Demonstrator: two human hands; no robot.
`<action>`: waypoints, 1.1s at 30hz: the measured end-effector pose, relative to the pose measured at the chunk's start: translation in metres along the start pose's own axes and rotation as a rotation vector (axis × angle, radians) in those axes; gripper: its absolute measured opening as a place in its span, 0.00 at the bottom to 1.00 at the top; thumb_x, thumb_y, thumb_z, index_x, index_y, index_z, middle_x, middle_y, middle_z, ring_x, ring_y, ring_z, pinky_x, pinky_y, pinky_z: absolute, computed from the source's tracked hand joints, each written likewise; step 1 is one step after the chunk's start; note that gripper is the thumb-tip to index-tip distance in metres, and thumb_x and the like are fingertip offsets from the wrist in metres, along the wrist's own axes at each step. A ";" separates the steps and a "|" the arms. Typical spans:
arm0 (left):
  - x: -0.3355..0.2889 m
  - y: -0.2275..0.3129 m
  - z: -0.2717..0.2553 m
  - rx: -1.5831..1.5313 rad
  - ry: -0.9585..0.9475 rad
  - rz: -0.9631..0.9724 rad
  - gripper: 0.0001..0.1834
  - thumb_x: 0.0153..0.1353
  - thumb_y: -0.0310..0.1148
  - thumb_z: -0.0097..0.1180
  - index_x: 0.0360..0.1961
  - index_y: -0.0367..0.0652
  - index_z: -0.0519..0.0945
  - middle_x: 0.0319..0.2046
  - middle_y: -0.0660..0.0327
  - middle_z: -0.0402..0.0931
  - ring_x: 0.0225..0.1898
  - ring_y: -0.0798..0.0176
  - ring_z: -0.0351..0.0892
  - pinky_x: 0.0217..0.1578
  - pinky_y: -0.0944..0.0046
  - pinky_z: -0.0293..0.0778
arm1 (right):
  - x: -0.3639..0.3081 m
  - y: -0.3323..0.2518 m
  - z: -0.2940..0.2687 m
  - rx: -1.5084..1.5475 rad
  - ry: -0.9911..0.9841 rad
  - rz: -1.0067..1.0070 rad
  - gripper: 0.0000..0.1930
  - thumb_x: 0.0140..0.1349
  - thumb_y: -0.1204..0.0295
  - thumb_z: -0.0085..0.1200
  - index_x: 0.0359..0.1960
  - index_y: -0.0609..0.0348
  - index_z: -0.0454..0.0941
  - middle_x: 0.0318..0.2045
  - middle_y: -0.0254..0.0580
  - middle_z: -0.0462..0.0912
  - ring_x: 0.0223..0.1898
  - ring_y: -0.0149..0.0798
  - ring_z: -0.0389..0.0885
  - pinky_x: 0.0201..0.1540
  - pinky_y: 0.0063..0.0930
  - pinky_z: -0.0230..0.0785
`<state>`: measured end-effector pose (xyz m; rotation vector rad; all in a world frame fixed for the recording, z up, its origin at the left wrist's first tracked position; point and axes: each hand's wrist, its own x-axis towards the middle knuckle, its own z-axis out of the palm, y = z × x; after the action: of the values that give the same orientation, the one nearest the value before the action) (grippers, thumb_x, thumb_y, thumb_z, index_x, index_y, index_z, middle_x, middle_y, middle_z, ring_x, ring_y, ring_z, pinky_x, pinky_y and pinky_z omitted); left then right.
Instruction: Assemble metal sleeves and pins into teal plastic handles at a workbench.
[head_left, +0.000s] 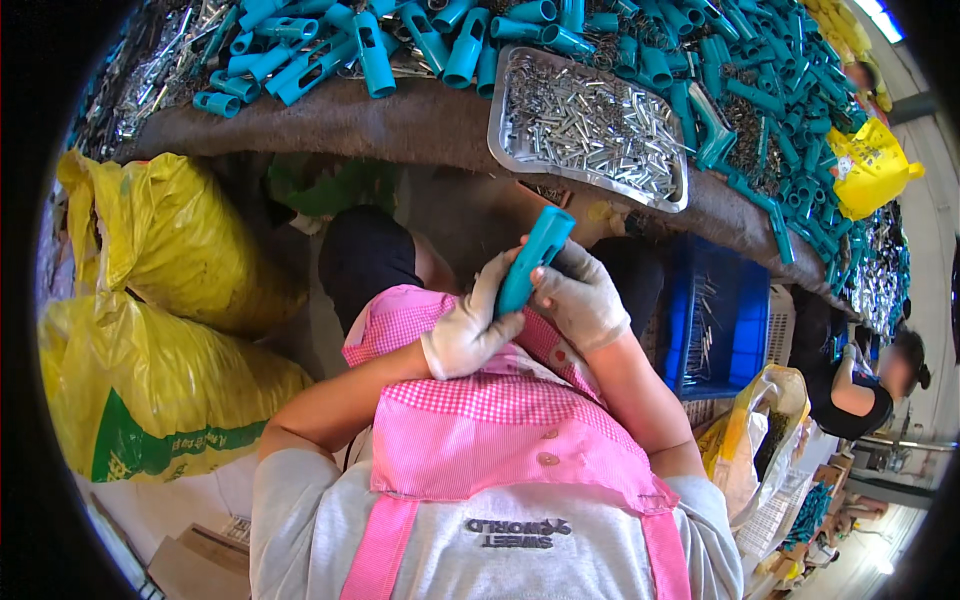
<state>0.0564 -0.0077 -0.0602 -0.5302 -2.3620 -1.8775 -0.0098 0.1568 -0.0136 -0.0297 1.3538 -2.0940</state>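
A teal plastic tube (538,255) with a cut-out slot is held at a tilt above my lap, its upper end leaning right. My left hand (478,322), in a pale work glove with bare fingertips, wraps around its lower part. My right hand (583,297), gloved the same way, grips the tube's right side near the slot. Whether the right fingers hold a small part as well cannot be made out. Just beyond my hands, a metal tray (590,130) of small silver pins and dark springs rests on the bench edge.
Many teal tubes (375,55) cover the cloth-edged bench (330,125). Yellow sacks (180,380) stand at the left. A blue bin (720,320) with thin metal rods and an open sack (770,430) are at my right. Another person (870,385) sits farther right.
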 end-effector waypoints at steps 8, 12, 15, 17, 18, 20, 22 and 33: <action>0.003 0.013 -0.012 -0.679 0.403 -0.403 0.17 0.66 0.37 0.45 0.52 0.42 0.64 0.28 0.61 0.70 0.26 0.70 0.69 0.28 0.72 0.67 | 0.024 -0.040 0.029 -0.758 -0.120 -0.293 0.15 0.66 0.67 0.47 0.46 0.67 0.73 0.32 0.39 0.79 0.30 0.30 0.79 0.28 0.21 0.72; 0.012 0.022 -0.027 -1.113 0.413 -0.533 0.13 0.67 0.42 0.40 0.45 0.46 0.65 0.22 0.60 0.66 0.15 0.68 0.62 0.16 0.72 0.59 | 0.082 -0.083 0.014 -1.469 0.185 -0.776 0.08 0.55 0.73 0.54 0.36 0.58 0.80 0.32 0.47 0.80 0.35 0.48 0.79 0.39 0.32 0.70; 0.017 0.022 -0.036 -1.313 0.350 -0.708 0.16 0.67 0.44 0.35 0.44 0.43 0.65 0.21 0.60 0.65 0.15 0.68 0.60 0.15 0.72 0.57 | 0.110 -0.092 0.009 -1.582 0.093 -0.628 0.07 0.54 0.70 0.55 0.32 0.58 0.81 0.32 0.46 0.80 0.34 0.49 0.79 0.39 0.33 0.70; 0.017 0.023 -0.037 -1.349 0.250 -0.658 0.17 0.68 0.43 0.33 0.43 0.40 0.65 0.21 0.60 0.65 0.15 0.68 0.60 0.15 0.72 0.57 | 0.115 -0.098 0.010 -1.608 0.049 -0.575 0.07 0.54 0.69 0.55 0.31 0.57 0.81 0.32 0.47 0.79 0.34 0.49 0.78 0.38 0.34 0.69; 0.018 0.025 -0.039 -1.314 0.236 -0.650 0.18 0.68 0.43 0.32 0.43 0.39 0.65 0.21 0.60 0.65 0.15 0.68 0.61 0.15 0.72 0.58 | 0.117 -0.098 0.010 -1.645 0.049 -0.597 0.07 0.54 0.69 0.55 0.32 0.57 0.80 0.32 0.47 0.79 0.34 0.49 0.78 0.38 0.35 0.69; 0.021 0.027 -0.042 -1.384 0.186 -0.658 0.18 0.68 0.43 0.31 0.43 0.39 0.65 0.20 0.60 0.65 0.15 0.68 0.61 0.15 0.72 0.58 | 0.113 -0.096 0.010 -1.709 0.062 -0.634 0.08 0.54 0.70 0.55 0.35 0.57 0.78 0.33 0.47 0.79 0.36 0.50 0.78 0.39 0.36 0.70; 0.020 0.020 -0.041 -1.403 0.147 -0.591 0.17 0.68 0.45 0.35 0.42 0.41 0.65 0.22 0.60 0.66 0.17 0.68 0.63 0.15 0.70 0.57 | 0.100 -0.094 0.020 -1.574 0.087 -0.789 0.06 0.54 0.72 0.53 0.34 0.57 0.75 0.33 0.48 0.78 0.37 0.53 0.77 0.39 0.39 0.70; 0.025 0.032 -0.030 -1.351 0.186 -0.507 0.13 0.69 0.44 0.38 0.42 0.45 0.66 0.29 0.61 0.71 0.21 0.68 0.69 0.20 0.71 0.65 | 0.021 -0.033 0.038 -0.533 -0.110 -0.200 0.08 0.54 0.88 0.55 0.32 0.64 0.72 0.29 0.41 0.78 0.27 0.33 0.81 0.31 0.22 0.75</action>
<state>0.0385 -0.0247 -0.0167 0.2696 -0.8168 -3.3417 -0.0298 0.1244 0.0253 -0.5116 1.8605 -1.7913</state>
